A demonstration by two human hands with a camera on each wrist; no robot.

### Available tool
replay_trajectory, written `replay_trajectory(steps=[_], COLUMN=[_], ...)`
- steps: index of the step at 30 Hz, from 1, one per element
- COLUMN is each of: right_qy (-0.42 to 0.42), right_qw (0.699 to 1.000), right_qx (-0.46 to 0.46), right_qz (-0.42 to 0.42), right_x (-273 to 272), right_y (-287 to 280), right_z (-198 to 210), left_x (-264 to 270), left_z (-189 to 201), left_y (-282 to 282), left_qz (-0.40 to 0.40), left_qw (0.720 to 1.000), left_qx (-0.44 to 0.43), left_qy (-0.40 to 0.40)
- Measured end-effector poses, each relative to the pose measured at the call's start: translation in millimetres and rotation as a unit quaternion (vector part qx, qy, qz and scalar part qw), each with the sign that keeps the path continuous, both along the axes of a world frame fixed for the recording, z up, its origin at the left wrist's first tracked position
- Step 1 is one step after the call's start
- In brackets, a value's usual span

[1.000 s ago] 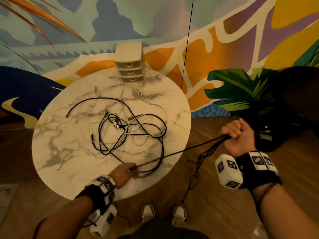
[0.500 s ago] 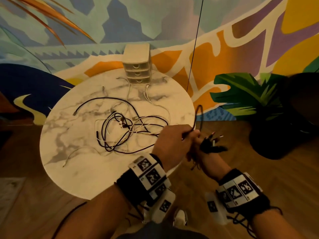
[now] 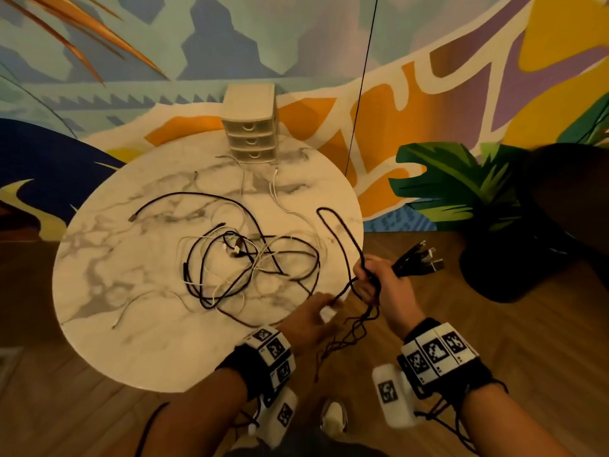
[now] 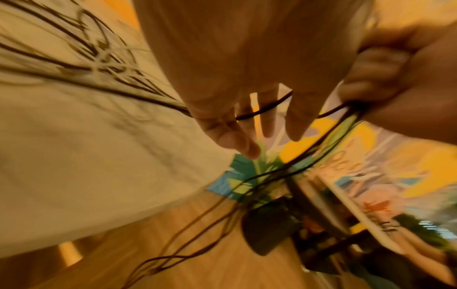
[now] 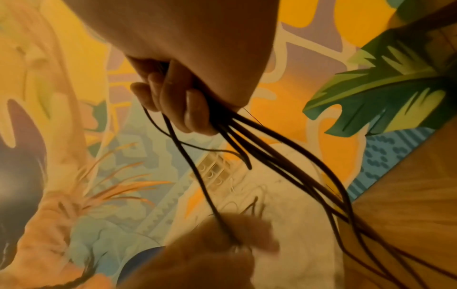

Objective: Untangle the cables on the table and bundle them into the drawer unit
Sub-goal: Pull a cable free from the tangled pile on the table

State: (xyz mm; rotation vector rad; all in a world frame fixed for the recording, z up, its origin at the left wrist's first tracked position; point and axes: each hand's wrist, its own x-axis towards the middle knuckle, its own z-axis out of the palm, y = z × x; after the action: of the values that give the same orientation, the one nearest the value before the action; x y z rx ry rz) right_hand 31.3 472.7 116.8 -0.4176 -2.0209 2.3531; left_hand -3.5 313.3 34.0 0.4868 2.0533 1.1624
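Note:
On the round marble table [image 3: 131,324], a tangle of black and white cables [image 3: 250,258] lies in the middle. A beige three-drawer unit [image 3: 252,127], drawers closed, stands at the far edge. My right hand [image 3: 369,285] grips a gathered black cable off the table's right edge. Its plugs [image 3: 421,258] stick out to the right, a loop [image 3: 342,235] rises above the fist and strands [image 3: 349,334] hang below. My left hand [image 3: 324,310] pinches the same cable just left of the right hand. In the wrist views the cable [image 4: 259,111] crosses my left fingers, and my right fingers [image 5: 178,105] curl round the strands.
A dark plant pot [image 3: 527,242] with green leaves stands on the wooden floor to the right. A thin black cord [image 3: 362,77] hangs down the painted wall behind the table. My shoe [image 3: 333,417] shows below the hands.
My right hand swung in from the far right to meet the left. The taut black cable is now gathered into a loop. My left hand has slid down away along the strand.

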Motion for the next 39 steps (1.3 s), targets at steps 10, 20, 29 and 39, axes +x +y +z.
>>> replay_trajectory(steps=[10,20,29,39], right_qy=[0.006,-0.016,-0.079,-0.179], right_qw=[0.996,0.970,0.977,0.968], right_qx=[-0.044,-0.018,0.137,0.170], right_qz=[-0.076,-0.240,-0.142,0.036], right_x=[-7.6,-18.6,-25.3,-85.3], right_y=[21.6,62.1,-8.8,-67.3], right_z=[12.7,-10.0,-12.2,-43.7], left_x=[-114.2,-122.8,-95.8,-57.8], left_z=[-28.9,-39.7,30.3,-9.4], left_y=[-79.4,-109.2,-46.7,-42.9], left_qz=[0.146,0.199,0.238,0.058], left_qw=[0.936,0.951,0.939,0.944], left_qx=[-0.172,-0.189,-0.009,-0.166], left_qy=[0.271,0.140,0.249,0.278])
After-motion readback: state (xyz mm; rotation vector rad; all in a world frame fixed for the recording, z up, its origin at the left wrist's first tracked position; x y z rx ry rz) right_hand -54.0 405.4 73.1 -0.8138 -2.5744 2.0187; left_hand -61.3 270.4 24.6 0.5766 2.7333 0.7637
